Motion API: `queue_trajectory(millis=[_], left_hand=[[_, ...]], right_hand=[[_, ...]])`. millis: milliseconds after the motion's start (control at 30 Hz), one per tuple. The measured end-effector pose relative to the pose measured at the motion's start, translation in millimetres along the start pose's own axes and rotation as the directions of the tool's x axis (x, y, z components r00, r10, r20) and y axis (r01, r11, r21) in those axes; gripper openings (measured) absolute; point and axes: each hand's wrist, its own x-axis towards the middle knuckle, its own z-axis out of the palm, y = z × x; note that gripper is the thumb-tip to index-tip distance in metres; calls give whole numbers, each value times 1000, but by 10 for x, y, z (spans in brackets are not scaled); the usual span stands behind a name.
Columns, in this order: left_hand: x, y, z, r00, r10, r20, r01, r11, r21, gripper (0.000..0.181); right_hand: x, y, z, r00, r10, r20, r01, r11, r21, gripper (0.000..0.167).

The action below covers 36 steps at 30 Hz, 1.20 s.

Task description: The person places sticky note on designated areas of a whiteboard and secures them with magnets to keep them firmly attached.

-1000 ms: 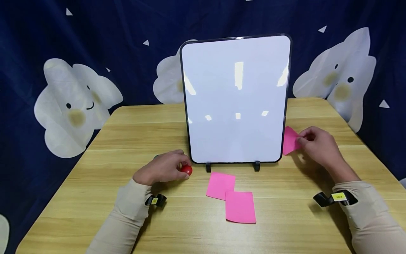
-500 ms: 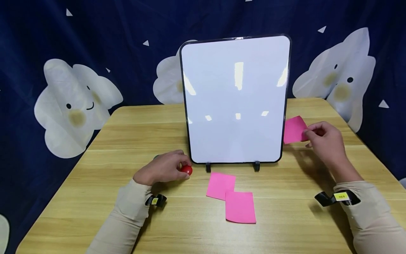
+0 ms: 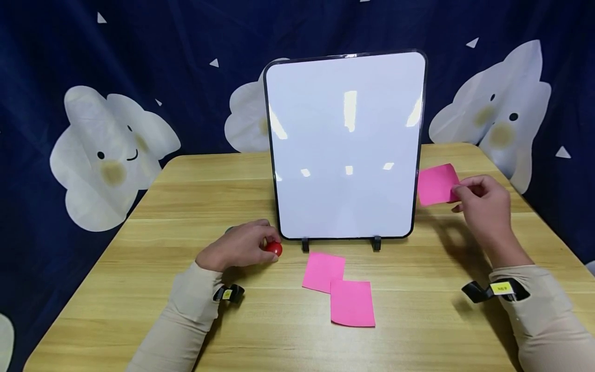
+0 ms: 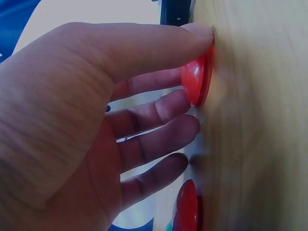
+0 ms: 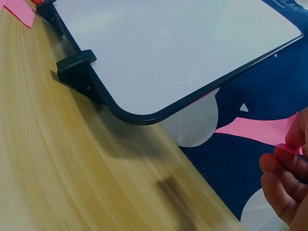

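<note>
Your left hand (image 3: 241,245) is at the lower left corner of the whiteboard (image 3: 348,206), with thumb and forefinger gripping the rim of a red disc (image 3: 274,249) that lies flat on the table (image 3: 139,289). The left wrist view shows your remaining fingers slightly bent, and a second red disc (image 4: 187,207) on the table near them. A teal thing (image 3: 229,229) left of the whiteboard is mostly hidden behind your hand.

Your right hand (image 3: 488,206) is to the right of the whiteboard, pinching one side of a pink note (image 3: 438,185) between thumb and fingers. You hold that note up off the table, just beside the whiteboard's right edge; in the right wrist view it looks slightly curved.

The whiteboard stands upright on two black feet (image 3: 376,243). In front of it lie two more pink sheets, the back sheet (image 3: 321,271) near its bottom edge and the front sheet (image 3: 353,305) farther out, overlapping at a corner. Behind the whiteboard hangs a dark blue curtain (image 3: 325,26) with white clouds.
</note>
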Motion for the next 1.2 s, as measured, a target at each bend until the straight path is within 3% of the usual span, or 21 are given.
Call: queue_trajectory(millis=[167, 300, 367, 467, 600, 800, 1100, 1200], left_hand=[[6, -4, 1, 1000, 1, -4, -1, 1000, 9, 19], [8, -3, 6, 1000, -11, -3, 11, 1000, 12, 20], [8, -3, 10, 1000, -15, -3, 15, 1000, 13, 20], [9, -4, 11, 1000, -17, -5, 17, 1000, 11, 20], [5, 0, 6, 1000, -9, -7, 9, 1000, 9, 19], [-1, 7, 1, 1000, -12, -7, 12, 1000, 5, 19], [9, -9, 21, 1000, -13, -7, 13, 1000, 4, 19], [11, -9, 23, 1000, -12, -8, 12, 1000, 4, 19]], right_hand=[[-3, -37, 10, 998, 22, -57, -15, 991, 132, 3], [-27, -82, 23, 994, 39, -103, -9, 960, 279, 6], [-38, -97, 30, 992, 40, -123, 8, 930, 368, 7], [-37, -116, 39, 988, 54, -141, 27, 854, 520, 9], [-40, -154, 46, 986, 69, -151, 45, 762, 646, 10], [-67, -213, 60, 986, 59, -156, 72, 693, 718, 11], [-90, -233, 104, 988, 23, -153, 102, 643, 759, 11], [-101, -235, 125, 988, -7, -152, 121, 640, 759, 11]])
